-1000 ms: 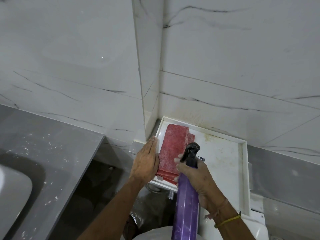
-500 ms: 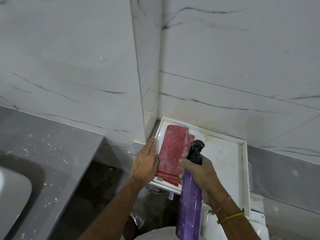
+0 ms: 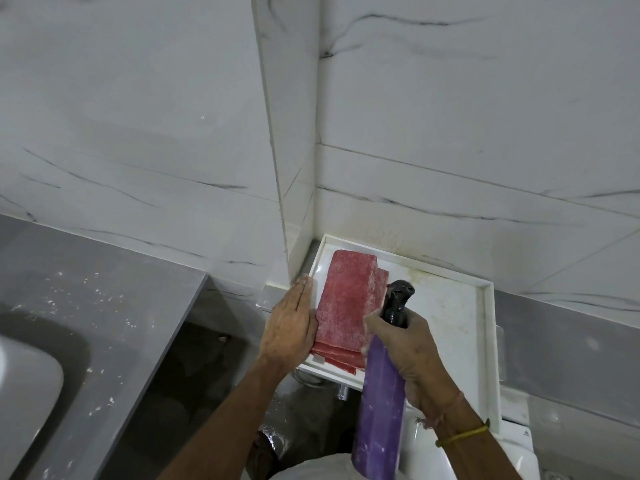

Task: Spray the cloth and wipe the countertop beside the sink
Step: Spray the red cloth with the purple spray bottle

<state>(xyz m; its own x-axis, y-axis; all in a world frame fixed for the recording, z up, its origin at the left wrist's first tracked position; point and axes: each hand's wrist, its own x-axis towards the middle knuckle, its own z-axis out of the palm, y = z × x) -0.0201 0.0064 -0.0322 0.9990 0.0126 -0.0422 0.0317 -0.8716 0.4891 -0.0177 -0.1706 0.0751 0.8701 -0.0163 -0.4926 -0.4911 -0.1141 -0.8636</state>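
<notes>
A folded red cloth [image 3: 348,303] lies at the left side of a white tray [image 3: 453,317] set in the wall corner. My left hand [image 3: 291,327] rests flat on the tray's left rim, fingers together, touching the cloth's left edge. My right hand [image 3: 410,344] grips a purple spray bottle [image 3: 381,410] by its neck, a finger on the trigger. The bottle's black nozzle [image 3: 400,296] points toward the cloth. The grey countertop [image 3: 104,306], flecked with white specks, lies to the left, with the white sink [image 3: 24,382] at the lower left edge.
White marble-patterned wall tiles [image 3: 138,133] rise behind the counter and the tray. A dark gap [image 3: 207,368] separates the countertop's right edge from the tray. A white toilet tank [image 3: 519,448] sits below the tray at the lower right.
The spray bottle and my right hand have shifted slightly right and up. My left hand stays on the tray rim beside the cloth.
</notes>
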